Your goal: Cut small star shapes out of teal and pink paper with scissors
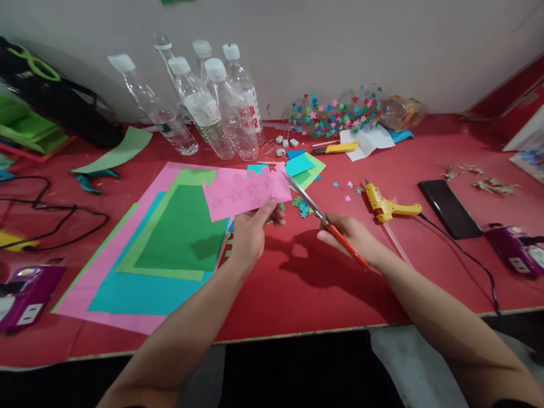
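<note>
Cutting step in hand: pink paper (242, 197) held above the red surface (297, 306), scissors (313, 207) at its right end.

I judge the cutting part done: drawn stars remain on the paper, and its far edge is notched. My left hand (251, 232) pinches the near right corner, thumb on top, fingers beneath. My right hand (351, 235) grips the red handles, blades pointing away and leftward; whether they are parted, I cannot tell. Both forearms reach in over the surface's near edge, hands about midway to its back edge. The next cut, in my judgement, calls for turning the paper to feed an outline between the blades.
</note>
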`<state>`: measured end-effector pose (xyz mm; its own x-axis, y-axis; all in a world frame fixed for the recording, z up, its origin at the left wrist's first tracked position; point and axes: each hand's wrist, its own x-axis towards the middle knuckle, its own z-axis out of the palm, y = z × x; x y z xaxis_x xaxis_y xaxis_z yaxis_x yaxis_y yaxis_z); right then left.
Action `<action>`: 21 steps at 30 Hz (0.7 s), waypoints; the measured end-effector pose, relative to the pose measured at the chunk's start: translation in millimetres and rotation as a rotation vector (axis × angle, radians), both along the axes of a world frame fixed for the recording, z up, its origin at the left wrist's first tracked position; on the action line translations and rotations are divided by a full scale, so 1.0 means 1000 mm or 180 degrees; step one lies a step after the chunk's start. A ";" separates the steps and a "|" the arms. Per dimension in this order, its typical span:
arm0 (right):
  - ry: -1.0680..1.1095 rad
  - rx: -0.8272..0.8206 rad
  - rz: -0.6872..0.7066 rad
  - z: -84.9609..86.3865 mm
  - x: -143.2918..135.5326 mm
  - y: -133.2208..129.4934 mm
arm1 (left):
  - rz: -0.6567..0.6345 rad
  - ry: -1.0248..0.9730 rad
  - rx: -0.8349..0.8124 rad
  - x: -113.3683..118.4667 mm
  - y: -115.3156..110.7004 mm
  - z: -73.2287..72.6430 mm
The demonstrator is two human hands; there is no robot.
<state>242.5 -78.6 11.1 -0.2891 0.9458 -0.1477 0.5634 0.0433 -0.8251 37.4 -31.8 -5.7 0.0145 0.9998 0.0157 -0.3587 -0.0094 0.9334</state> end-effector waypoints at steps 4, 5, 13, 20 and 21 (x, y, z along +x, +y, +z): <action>-0.0313 -0.0103 -0.0019 0.002 -0.002 -0.001 | 0.0080 0.0014 0.0067 -0.001 -0.001 0.000; -0.0369 -0.0095 -0.0014 0.003 -0.002 -0.002 | 0.0103 0.0024 0.0069 -0.002 -0.001 0.000; -0.0233 -0.0284 0.0182 0.000 -0.004 -0.006 | -0.0143 0.0043 0.0178 -0.002 -0.003 0.000; 0.0048 -0.0441 0.0407 -0.006 -0.003 -0.008 | -0.0233 0.0103 0.0135 -0.003 -0.001 0.000; 0.0083 -0.0461 0.0429 -0.007 -0.004 -0.008 | -0.0217 0.0153 0.0072 -0.003 -0.001 0.001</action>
